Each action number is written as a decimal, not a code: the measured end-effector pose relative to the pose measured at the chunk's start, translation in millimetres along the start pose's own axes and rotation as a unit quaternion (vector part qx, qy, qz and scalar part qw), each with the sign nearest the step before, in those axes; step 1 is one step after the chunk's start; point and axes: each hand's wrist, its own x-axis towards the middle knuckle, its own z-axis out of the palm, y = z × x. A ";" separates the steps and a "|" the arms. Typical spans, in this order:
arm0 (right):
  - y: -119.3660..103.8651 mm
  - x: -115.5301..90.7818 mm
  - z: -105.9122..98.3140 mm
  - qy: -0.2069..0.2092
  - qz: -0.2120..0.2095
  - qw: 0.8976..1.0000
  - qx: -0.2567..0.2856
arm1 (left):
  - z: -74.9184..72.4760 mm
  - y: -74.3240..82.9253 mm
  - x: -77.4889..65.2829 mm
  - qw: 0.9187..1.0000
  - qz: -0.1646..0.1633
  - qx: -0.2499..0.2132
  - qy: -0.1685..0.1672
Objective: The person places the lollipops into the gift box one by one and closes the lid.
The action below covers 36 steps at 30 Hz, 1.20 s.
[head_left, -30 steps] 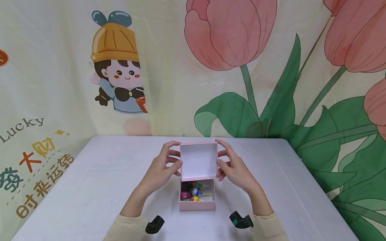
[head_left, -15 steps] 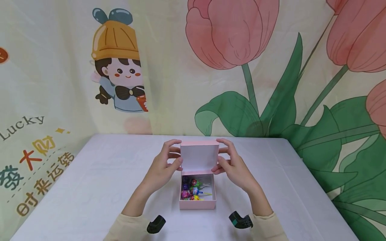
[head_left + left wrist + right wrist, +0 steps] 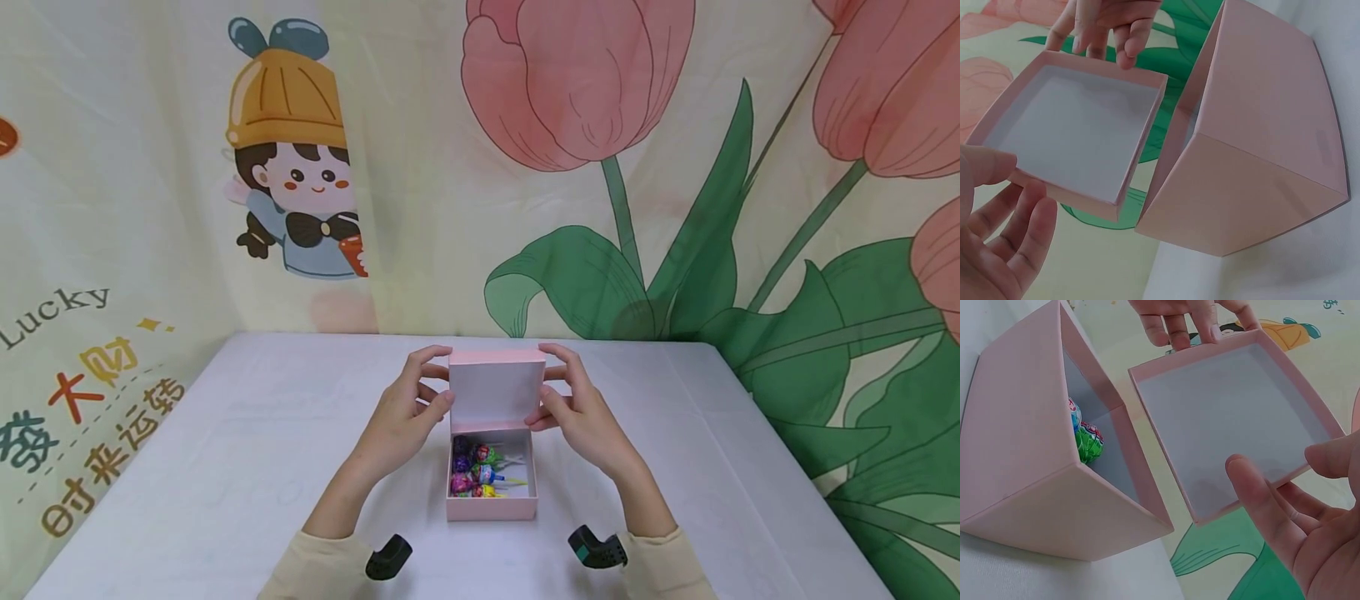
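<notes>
Both hands hold a pink box lid [image 3: 497,392] with its white inside facing me. My left hand [image 3: 401,417] pinches the lid's left edge between thumb and fingers, and my right hand [image 3: 588,417] grips the right edge likewise. Below it on the table stands a pink box [image 3: 491,509], uncovered. Several lollipops [image 3: 483,475] in bright wrappers lie inside, heads mostly at the left and sticks to the right. The left wrist view shows a gap between the lid [image 3: 1072,125] and the box [image 3: 1272,94]. A green-wrapped lollipop [image 3: 1089,444] shows at the box opening in the right wrist view.
A white cloth covers the table [image 3: 285,433]. Behind it hangs a printed backdrop [image 3: 420,208] with tulips, a cartoon figure and lettering. A black wrist device [image 3: 389,557] sits by the left sleeve, and another black device [image 3: 597,547] by the right sleeve.
The lid's lower edge has risen and the lid has tilted, uncovering more of the box and the lollipops. Over the last half second the hands have hardly moved.
</notes>
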 end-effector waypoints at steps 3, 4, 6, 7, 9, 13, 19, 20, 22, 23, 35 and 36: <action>0.1 0.7 0.4 0.001 0.001 1.000 0.000 | 0.0 -0.1 0.3 1.000 0.004 0.003 0.001; 0.3 0.9 0.4 0.001 0.001 1.000 0.000 | -0.1 -0.2 0.4 1.000 0.004 0.002 0.001; 0.6 1.6 0.3 0.001 0.001 1.000 0.002 | -0.2 -0.2 0.7 1.000 0.003 -0.003 0.000; 0.7 1.8 0.3 0.001 0.001 1.000 0.003 | -0.3 -0.1 0.7 1.000 0.002 -0.007 -0.001; 0.9 1.9 0.1 -0.001 0.001 1.000 0.007 | -0.4 0.3 0.4 1.000 -0.003 -0.016 -0.005; 0.7 1.7 -0.4 -0.002 0.000 1.000 0.012 | -0.1 1.0 0.0 1.000 -0.009 -0.024 -0.013; 0.9 1.1 -0.6 -0.004 -0.004 1.000 0.015 | 0.8 1.3 -0.1 0.999 -0.014 -0.024 -0.016; 1.0 1.0 -0.6 -0.004 -0.004 1.000 0.019 | 0.8 1.2 0.0 0.999 -0.014 -0.024 -0.016; 1.3 1.0 -0.7 -0.005 -0.003 1.000 0.023 | 0.8 0.9 0.1 0.999 -0.013 -0.026 -0.014; 1.3 0.9 -0.8 -0.005 -0.002 1.000 0.026 | 0.9 0.7 0.2 0.999 -0.012 -0.027 -0.014; 2.3 1.1 -1.8 -0.010 -0.004 0.999 0.044 | 1.2 -2.4 -0.3 0.999 -0.003 -0.042 -0.016; 2.4 1.1 -1.9 -0.011 -0.005 0.999 0.046 | 1.1 -2.7 -0.2 0.999 -0.003 -0.042 -0.017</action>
